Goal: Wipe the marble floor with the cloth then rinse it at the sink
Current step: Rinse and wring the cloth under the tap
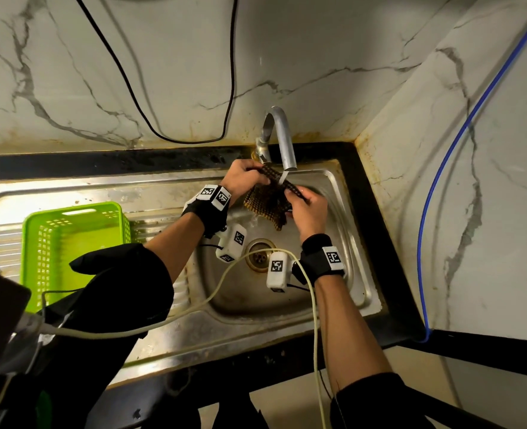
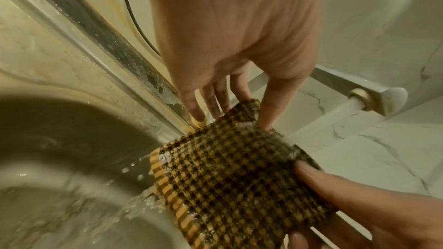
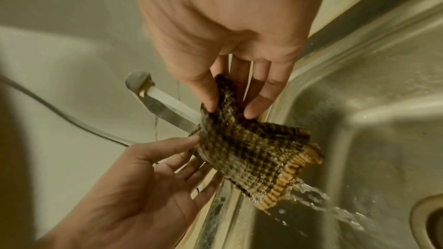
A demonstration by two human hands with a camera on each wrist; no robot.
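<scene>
A wet brown-and-yellow checked cloth [image 1: 266,205] hangs stretched between both hands over the steel sink basin [image 1: 342,230]. Water runs from the curved metal faucet [image 1: 282,137] onto its top edge and pours off its lower fringe. My left hand [image 1: 249,176] pinches the cloth's far upper corner with thumb and fingers; in the left wrist view that hand [image 2: 239,115] holds the cloth [image 2: 227,177] just beside the stream. My right hand [image 1: 302,202] pinches the near upper corner; in the right wrist view that hand [image 3: 231,109] grips a bunched fold of the cloth [image 3: 251,152].
A green plastic basket [image 1: 70,243] stands on the drainboard to the left. The drain [image 1: 260,255] lies below the hands. A pale cable [image 1: 225,289] crosses the basin's front. A black cable [image 1: 231,88] and a blue one [image 1: 441,187] hang on the marble walls.
</scene>
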